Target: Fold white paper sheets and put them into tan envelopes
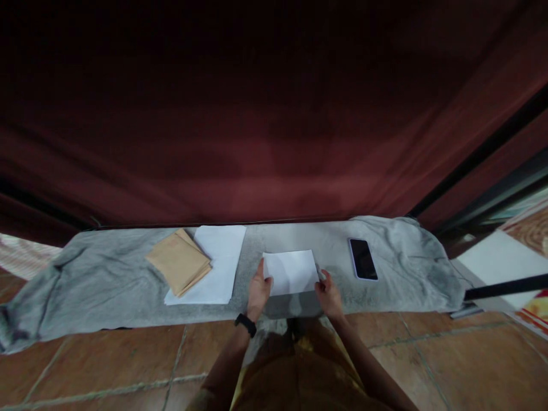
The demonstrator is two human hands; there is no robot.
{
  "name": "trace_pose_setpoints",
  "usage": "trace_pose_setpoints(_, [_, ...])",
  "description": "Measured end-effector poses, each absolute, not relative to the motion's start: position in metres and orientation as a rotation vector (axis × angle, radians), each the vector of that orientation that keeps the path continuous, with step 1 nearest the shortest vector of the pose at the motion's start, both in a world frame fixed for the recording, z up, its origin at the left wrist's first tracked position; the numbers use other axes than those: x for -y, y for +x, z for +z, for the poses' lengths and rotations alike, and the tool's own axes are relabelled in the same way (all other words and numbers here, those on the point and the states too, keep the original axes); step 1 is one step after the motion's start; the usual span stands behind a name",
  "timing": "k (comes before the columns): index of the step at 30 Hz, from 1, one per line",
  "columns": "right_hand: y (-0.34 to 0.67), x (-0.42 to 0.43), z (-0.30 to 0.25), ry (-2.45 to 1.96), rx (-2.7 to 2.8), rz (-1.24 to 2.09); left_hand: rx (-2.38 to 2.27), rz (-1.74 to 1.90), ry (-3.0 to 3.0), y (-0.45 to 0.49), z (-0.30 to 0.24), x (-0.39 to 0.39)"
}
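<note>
A white sheet of paper (291,273), which looks folded to a smaller size, lies just above the grey cloth in front of me. My left hand (259,290) grips its left edge, thumb on top. At the right edge, my right hand (329,293) pinches the paper near its lower corner; the fingertips there are partly hidden. To the left rests a stack of larger white paper (225,251), partly covered by several brown envelopes (177,262). Right of my hands lies a phone (363,260) with a dark screen and pale edge.
A rumpled grey cloth (405,274) covers the long narrow table. Behind it hangs a dark red curtain (274,194). Dark metal bars (505,288) stand at the right, beside a white panel (500,260). Brown floor tiles (128,359) run below the front edge.
</note>
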State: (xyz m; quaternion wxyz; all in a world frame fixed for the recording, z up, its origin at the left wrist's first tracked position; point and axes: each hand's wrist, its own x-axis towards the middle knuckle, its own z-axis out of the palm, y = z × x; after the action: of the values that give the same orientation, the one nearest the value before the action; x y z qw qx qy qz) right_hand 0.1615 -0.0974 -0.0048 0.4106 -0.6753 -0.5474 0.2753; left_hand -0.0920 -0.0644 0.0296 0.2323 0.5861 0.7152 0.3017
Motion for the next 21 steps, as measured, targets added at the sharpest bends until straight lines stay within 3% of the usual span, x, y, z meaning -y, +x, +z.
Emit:
trace_pose_setpoints(8, [0.160,0.100,0.008,-1.861,1.868,0.206,-2.137,0.664,1.918,-0.076,0.037,0.083])
trace_pose_setpoints(15, [0.106,0.091,0.010,-1.418,2.094,0.392,-1.804,0.525,2.294,-0.032,0.017,0.100])
trace_pose_setpoints(21, [0.101,0.100,-0.001,-1.538,2.252,0.186,-1.857,0.381,2.381,-0.035,0.007,0.104])
